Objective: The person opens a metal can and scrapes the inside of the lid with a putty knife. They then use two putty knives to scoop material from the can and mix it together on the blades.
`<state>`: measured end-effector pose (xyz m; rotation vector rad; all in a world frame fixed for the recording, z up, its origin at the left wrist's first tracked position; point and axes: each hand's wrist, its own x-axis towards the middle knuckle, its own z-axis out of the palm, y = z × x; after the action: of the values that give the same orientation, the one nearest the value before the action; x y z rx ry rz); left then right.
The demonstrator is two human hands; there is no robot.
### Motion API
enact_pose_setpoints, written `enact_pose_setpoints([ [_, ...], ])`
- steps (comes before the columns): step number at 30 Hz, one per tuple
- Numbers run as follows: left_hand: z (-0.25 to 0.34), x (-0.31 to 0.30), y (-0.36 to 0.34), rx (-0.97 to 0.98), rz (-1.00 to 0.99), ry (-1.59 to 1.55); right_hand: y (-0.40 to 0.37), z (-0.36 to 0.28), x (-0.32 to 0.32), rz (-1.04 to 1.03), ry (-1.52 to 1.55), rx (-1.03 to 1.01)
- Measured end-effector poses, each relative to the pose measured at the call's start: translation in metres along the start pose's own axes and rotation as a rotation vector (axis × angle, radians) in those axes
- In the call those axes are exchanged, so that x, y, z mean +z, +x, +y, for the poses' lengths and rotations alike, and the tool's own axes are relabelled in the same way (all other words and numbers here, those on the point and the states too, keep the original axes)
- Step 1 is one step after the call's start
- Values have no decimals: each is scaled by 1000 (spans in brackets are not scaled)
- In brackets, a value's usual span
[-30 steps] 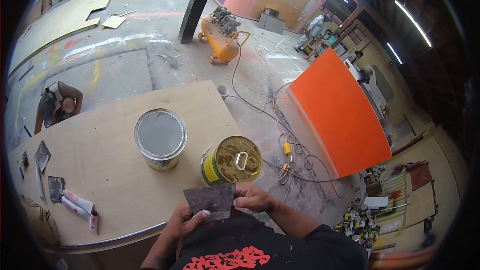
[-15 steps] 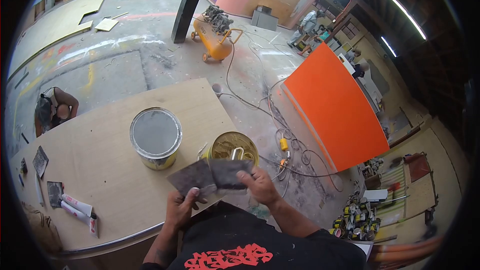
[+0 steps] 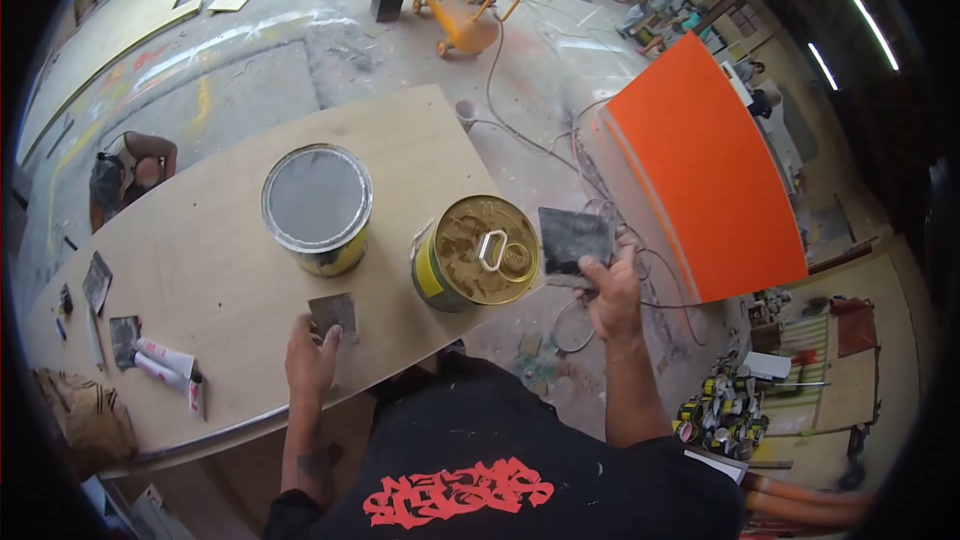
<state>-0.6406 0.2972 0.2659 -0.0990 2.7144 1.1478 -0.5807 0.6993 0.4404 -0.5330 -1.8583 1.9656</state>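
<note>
My left hand (image 3: 312, 352) is closed on a small, square, grey putty spreader (image 3: 335, 314), low over the wooden tabletop (image 3: 230, 305). In my right hand (image 3: 614, 290) is a wider, dark-smeared putty spreader (image 3: 576, 240), gripped with the thumb across its face beyond the table's right edge. Just left of that spreader stands a yellow can (image 3: 437, 275) with a brown-smeared gold lid and a pull handle. A second can (image 3: 318, 200), with grey material showing at its top, stands farther left.
Two white tubes (image 3: 168, 360) lie at the left beside more flat spreaders (image 3: 125, 340). A brown paper bag (image 3: 85, 418) sits at the near left corner. An orange panel (image 3: 710, 180), hoses and an orange compressor (image 3: 460, 15) stand beyond. A person (image 3: 130, 175) is crouched past the table's far edge.
My hands have moved apart, separating the two spreaders that were together. The left one went toward the table, the right one up and right. The view has shifted, showing the cans more fully.
</note>
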Motion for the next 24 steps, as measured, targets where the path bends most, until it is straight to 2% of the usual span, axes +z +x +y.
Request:
enact_pose_setpoints([
  [3,43,-18,-19,51,338,-74,11,-9,-18,10,120,2],
  [4,48,-19,-23,197,376,-80,15,-9,-26,-40,144,30],
  [7,121,-19,-47,421,312,-181,26,22,-43,-223,302,279],
  [10,193,3,-53,690,178,-438,12,22,-27,-597,466,490],
  [13,231,23,-44,892,-91,-403,-5,37,-20,-793,581,745],
  [14,245,30,-41,966,-124,-386,-8,39,-25,-898,745,765],
  [16,247,48,-49,735,-254,-616,-9,36,-39,-1109,1070,800],
  [17,249,56,-52,608,-318,-726,-5,28,-49,-1177,859,659],
  [19,264,66,-51,541,-293,-746,6,15,-72,-1269,426,386],
  [20,272,71,-53,502,-281,-758,11,12,-84,-1219,85,203],
  [23,306,92,-61,473,-282,-808,23,22,-98,-1013,-339,-240],
  [24,310,98,-62,432,-293,-823,25,26,-104,-1016,-337,-181],
])
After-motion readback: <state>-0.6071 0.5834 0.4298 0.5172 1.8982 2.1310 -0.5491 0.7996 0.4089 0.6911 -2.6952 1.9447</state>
